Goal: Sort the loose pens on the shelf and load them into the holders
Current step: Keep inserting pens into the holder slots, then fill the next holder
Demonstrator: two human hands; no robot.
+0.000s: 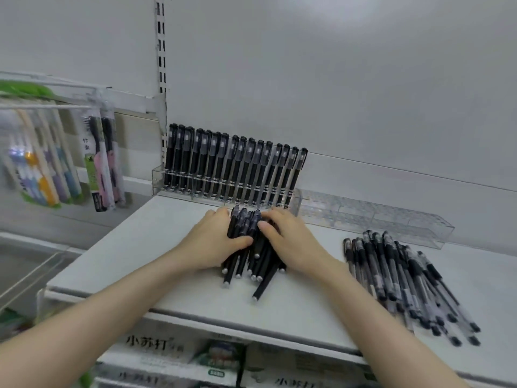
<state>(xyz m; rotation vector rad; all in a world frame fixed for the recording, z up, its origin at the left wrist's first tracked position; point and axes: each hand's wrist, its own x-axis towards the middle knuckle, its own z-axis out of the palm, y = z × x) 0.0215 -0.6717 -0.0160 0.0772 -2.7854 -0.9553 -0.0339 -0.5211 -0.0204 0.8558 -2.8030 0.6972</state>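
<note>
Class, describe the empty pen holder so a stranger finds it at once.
Start at the white shelf. At its back edge, find the right-hand clear plastic holder. Unlike the left-hand holder, packed with black pens, it holds none.

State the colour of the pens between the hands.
The pens are black with silvery ends; head view.

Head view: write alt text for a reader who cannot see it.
The left hand and right hand grip a bundle of black pens on a white shelf. Behind stands a full pen holder, an empty holder beside it; loose pens lie right.
</note>
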